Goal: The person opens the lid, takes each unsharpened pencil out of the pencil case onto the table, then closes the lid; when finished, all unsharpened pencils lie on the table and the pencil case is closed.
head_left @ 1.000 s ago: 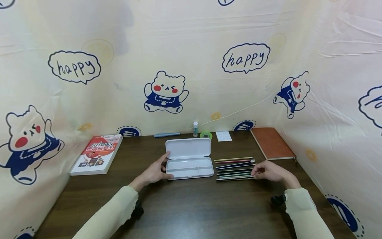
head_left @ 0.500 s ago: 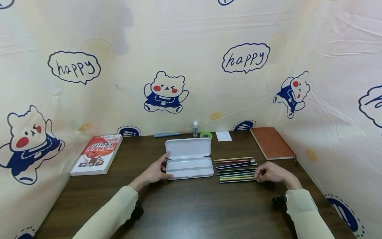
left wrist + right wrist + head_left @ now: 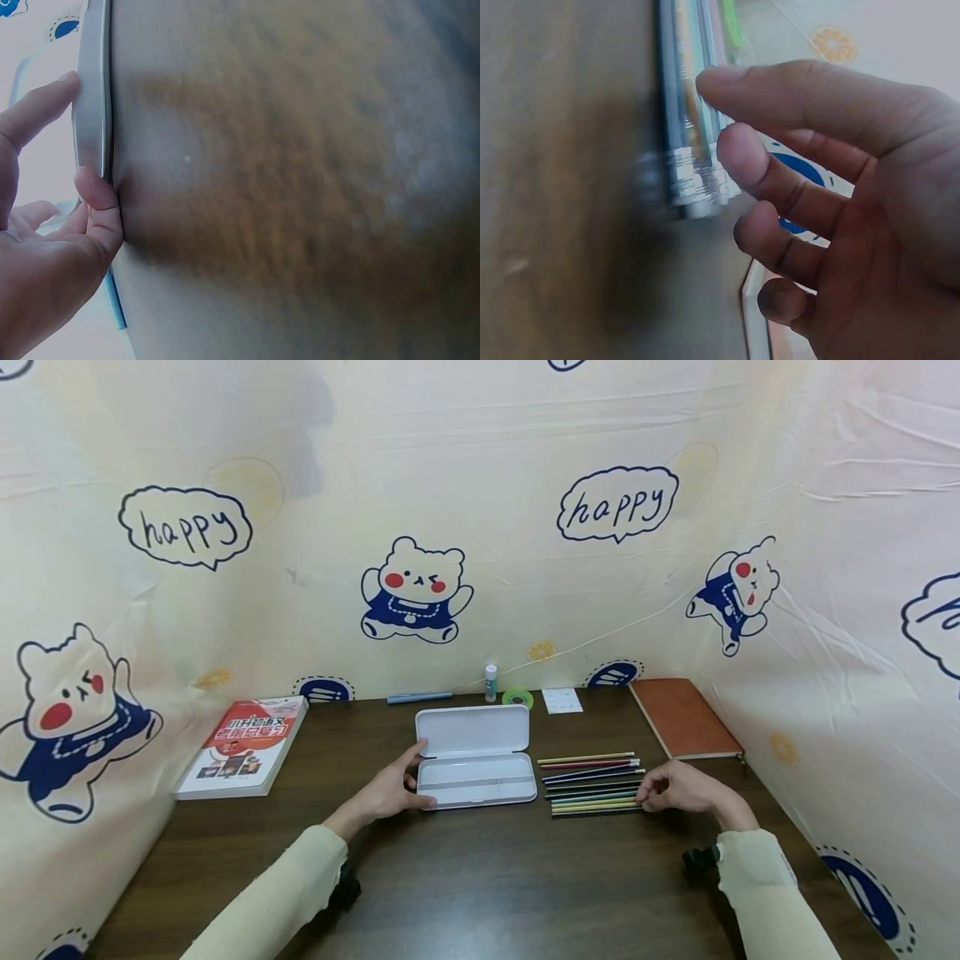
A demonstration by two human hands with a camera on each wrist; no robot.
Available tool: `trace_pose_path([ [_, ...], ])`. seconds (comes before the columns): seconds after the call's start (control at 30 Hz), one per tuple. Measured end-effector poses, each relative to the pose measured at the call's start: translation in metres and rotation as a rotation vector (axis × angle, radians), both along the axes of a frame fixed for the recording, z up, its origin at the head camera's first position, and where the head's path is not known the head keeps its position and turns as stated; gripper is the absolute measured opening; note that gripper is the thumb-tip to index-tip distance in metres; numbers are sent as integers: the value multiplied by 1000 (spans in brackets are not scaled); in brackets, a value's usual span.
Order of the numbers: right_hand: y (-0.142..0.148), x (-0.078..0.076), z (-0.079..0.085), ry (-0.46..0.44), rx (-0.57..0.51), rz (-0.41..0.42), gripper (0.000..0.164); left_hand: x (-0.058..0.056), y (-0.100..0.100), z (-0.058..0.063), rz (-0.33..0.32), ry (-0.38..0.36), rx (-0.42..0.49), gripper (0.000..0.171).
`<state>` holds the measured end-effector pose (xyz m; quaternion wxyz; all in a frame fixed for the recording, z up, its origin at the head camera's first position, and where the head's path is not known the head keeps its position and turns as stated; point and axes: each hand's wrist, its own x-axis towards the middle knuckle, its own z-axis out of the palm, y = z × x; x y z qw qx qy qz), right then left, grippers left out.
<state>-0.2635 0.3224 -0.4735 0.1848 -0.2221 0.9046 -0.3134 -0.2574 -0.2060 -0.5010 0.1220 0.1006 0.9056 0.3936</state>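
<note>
A white pencil case (image 3: 480, 781) lies with its lid (image 3: 472, 732) raised and its divided tray bare. My left hand (image 3: 393, 785) grips the case's left end, thumb at the front corner and fingers by the hinge. In the left wrist view, fingertips rest against the case's side wall (image 3: 92, 112). Right of the case, several pencils (image 3: 588, 806) lie side by side, metal-banded ends toward my right hand (image 3: 678, 791). That hand's thumb and bent index finger are right at these ends. The right wrist view shows a gap between thumb and index fingertips, beside the pencils (image 3: 686, 112).
A thick book (image 3: 243, 747) lies at the left and a brown notebook (image 3: 686, 720) at the back right. Along the back edge are a blue pen (image 3: 420, 698), a glue stick (image 3: 491, 683), green tape (image 3: 517, 697) and a white paper (image 3: 562, 701). A printed curtain (image 3: 487, 510) stands behind.
The nearest pencils have shifted slightly right and toward me, spreading from the rest, then stayed put. My right hand moved right with them, then slightly back left. The left hand has held still.
</note>
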Motion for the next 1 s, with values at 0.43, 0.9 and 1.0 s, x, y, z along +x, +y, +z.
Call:
trace_pose_path([
  [0.43, -45, -22, 18, 131, -41, -136, 23, 1, 0, 2, 11, -6, -5, 109],
  [0.9, -108, -48, 26, 189, -138, -129, 28, 3, 1, 4, 6, 2, -16, 109],
  [1.0, -120, -52, 24, 177, -145, -120, 32, 3, 1, 4, 5, 3, -16, 109],
])
